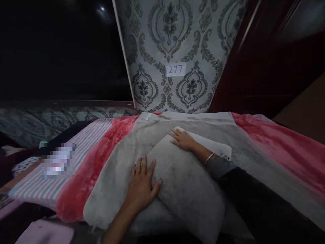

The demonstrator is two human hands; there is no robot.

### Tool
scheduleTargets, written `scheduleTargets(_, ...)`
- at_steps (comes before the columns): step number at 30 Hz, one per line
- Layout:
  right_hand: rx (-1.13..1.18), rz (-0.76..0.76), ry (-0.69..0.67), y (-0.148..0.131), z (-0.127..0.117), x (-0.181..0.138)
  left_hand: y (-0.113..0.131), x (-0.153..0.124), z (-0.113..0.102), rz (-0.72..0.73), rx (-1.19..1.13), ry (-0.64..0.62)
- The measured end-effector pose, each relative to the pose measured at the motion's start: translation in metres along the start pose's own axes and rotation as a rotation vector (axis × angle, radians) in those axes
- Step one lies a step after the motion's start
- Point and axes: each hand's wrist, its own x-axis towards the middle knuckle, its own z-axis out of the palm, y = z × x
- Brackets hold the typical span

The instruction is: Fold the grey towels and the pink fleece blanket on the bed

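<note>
my left hand and right hand lie flat, fingers spread, on the folded grey towel; red blanket beneath, left of them.

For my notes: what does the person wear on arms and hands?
The left hand and forearm are bare, with no sleeve or jewellery visible. The right hand is bare; its wrist carries a thin silver bangle, then a dark sleeve with a greyish cuff.
</note>
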Motion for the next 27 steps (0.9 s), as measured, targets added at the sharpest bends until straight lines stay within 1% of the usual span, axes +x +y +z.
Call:
scheduleTargets(2, 0.010, 0.118, -0.008, 0.023, -0.003, 0.005, -0.001, 0.001, 0.000, 0.000, -0.001, 0.015)
scheduleTargets(5, 0.023, 0.239, -0.026, 0.041, -0.010, 0.004, -0.002, 0.003, 0.001, 0.004, 0.001, 0.011)
scheduleTargets(8, 0.031, 0.324, -0.030, 0.044, -0.019, -0.011, -0.002, 0.005, 0.001, 0.004, 0.005, -0.003)
scheduleTargets(10, 0.027, 0.338, 0.002, 0.037, -0.024, -0.030, -0.004, 0.007, 0.000, 0.007, 0.002, -0.004)
scheduleTargets(11, 0.021, 0.312, 0.027, 0.031, -0.026, -0.043, -0.005, 0.008, -0.001, 0.012, 0.001, 0.000)
scheduleTargets(13, 0.012, 0.200, 0.068, 0.012, -0.028, -0.071, -0.006, 0.010, -0.004, 0.035, 0.001, 0.028)
scheduleTargets(16, 0.049, -0.015, 0.064, -0.026, -0.024, -0.113, 0.001, 0.007, -0.013, 0.107, -0.004, 0.161)
scheduleTargets(18, 0.097, -0.123, 0.053, -0.050, -0.019, -0.133, 0.017, 0.000, -0.017, 0.240, -0.048, 0.247)
scheduleTargets(19, 0.117, -0.163, 0.047, -0.059, -0.016, -0.139, 0.027, -0.005, -0.018, 0.325, -0.076, 0.255)
scheduleTargets(20, 0.133, -0.192, 0.041, -0.065, -0.013, -0.144, 0.039, -0.011, -0.018, 0.405, -0.098, 0.236)
scheduleTargets(21, 0.142, -0.214, 0.035, -0.068, -0.010, -0.145, 0.050, -0.017, -0.016, 0.466, -0.106, 0.204)
scheduleTargets(23, 0.138, -0.223, 0.035, -0.060, -0.005, -0.142, 0.069, -0.028, -0.011, 0.513, -0.074, 0.149)
scheduleTargets(25, 0.099, -0.182, 0.062, -0.038, -0.001, -0.135, 0.079, -0.036, -0.006, 0.509, -0.020, 0.130)
scheduleTargets(27, 0.041, -0.081, 0.096, -0.007, -0.001, -0.126, 0.080, -0.039, -0.003, 0.517, 0.006, 0.127)
